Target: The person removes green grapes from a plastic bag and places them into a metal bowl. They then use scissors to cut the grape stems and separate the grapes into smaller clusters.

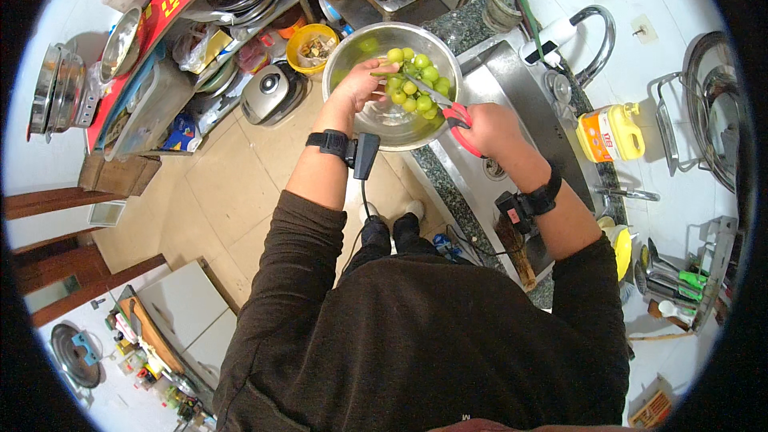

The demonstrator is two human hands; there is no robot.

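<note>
A bunch of green grapes (423, 75) is over a wide stainless steel basin (360, 45). My left hand (365, 83) grips the bunch by its green stem (384, 74) at the left side. In my right hand (495, 126) is a pair of scissors (461, 123) with red and black handles. Their metal blades reach left among the grapes, close to the stem. Whether the blade tips touch the stem cannot be made out. Straps with small black devices are worn on both of my forearms.
Right of the basin lies a steel sink (528, 114) with a curved faucet (600, 42) and a yellow jug (611, 132) on its ledge. To the left stand a yellow bucket (294, 51), a rice cooker (273, 93) and a crowded shelf. A brush-like bundle (517, 258) rests at the sink's near end.
</note>
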